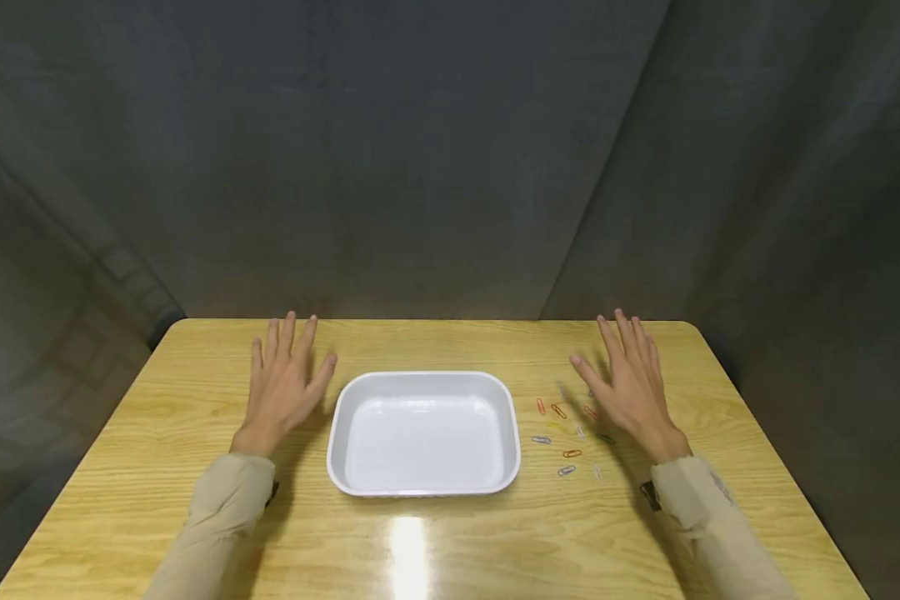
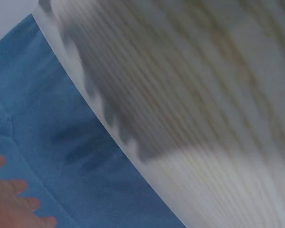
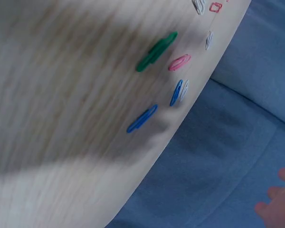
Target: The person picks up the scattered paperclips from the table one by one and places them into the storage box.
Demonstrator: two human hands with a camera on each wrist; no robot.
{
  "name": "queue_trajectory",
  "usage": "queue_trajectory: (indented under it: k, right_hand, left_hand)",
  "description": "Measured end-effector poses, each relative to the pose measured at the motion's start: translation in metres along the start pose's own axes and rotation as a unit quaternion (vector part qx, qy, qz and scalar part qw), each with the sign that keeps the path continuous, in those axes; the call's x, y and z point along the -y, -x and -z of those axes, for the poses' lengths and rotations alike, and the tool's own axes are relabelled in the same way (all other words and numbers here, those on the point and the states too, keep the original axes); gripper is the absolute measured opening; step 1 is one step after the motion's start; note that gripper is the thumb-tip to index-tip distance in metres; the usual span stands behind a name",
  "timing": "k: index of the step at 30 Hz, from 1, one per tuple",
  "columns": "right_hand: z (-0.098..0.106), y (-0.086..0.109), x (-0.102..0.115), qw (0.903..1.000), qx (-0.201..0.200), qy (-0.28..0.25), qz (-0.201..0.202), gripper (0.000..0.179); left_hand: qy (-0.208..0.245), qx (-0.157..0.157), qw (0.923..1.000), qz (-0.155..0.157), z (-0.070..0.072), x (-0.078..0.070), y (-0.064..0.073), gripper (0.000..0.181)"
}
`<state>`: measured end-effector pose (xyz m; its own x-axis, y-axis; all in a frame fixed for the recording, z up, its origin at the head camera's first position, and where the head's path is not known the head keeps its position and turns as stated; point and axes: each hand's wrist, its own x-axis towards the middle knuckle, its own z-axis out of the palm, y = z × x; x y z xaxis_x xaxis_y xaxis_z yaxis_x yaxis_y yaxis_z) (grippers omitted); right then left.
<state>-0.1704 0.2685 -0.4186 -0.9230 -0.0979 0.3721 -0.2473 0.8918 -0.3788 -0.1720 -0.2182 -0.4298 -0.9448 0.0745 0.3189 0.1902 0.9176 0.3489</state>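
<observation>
One left hand (image 1: 277, 396): fingers straight and spread, nothing held; from my remote seat I see it raised over the table (image 1: 105, 500).
One tray (image 1: 423, 446): white, upright, between the hands, set centrally, I judge, for reach from either side.
Several clips (image 1: 572, 454): mixed colours, loose on the table just right of the tray, scattered, I judge, so most lie singly.
One right hand (image 1: 633, 400): fingers straight and spread, nothing held, over the rightmost clips.
</observation>
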Motion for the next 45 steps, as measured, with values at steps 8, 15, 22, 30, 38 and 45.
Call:
queue_trajectory:
  k: [8,15,22,30,38,45]
  right_hand:
    - [0.003,0.012,0.001,0.9997,-0.010,-0.021,0.010,0.078]
    - [0.009,0.025,0.009,0.9991,-0.004,-0.039,0.015,0.076]
    - [0.011,0.038,0.014,0.9982,0.005,-0.055,0.025,0.076]
    - [0.013,0.050,0.019,0.9973,0.020,-0.067,0.022,0.076]
    - [0.014,0.061,0.020,0.9953,0.030,-0.088,0.026,0.075]
    - [0.013,0.070,0.020,0.9941,0.046,-0.096,0.018,0.075]
  left_hand:
    - [0.004,-0.021,0.9996,-0.020,-0.001,-0.005,0.006,0.069]
    - [0.014,-0.018,0.9996,-0.020,-0.001,-0.010,0.016,0.069]
    - [0.032,-0.016,0.9992,-0.017,-0.001,-0.015,0.026,0.069]
    - [0.051,-0.008,0.9987,-0.005,0.003,-0.021,0.036,0.069]
    - [0.065,-0.010,0.9978,-0.006,0.002,-0.025,0.044,0.068]
    - [0.074,0.012,0.9970,-0.017,0.001,-0.031,0.051,0.068]
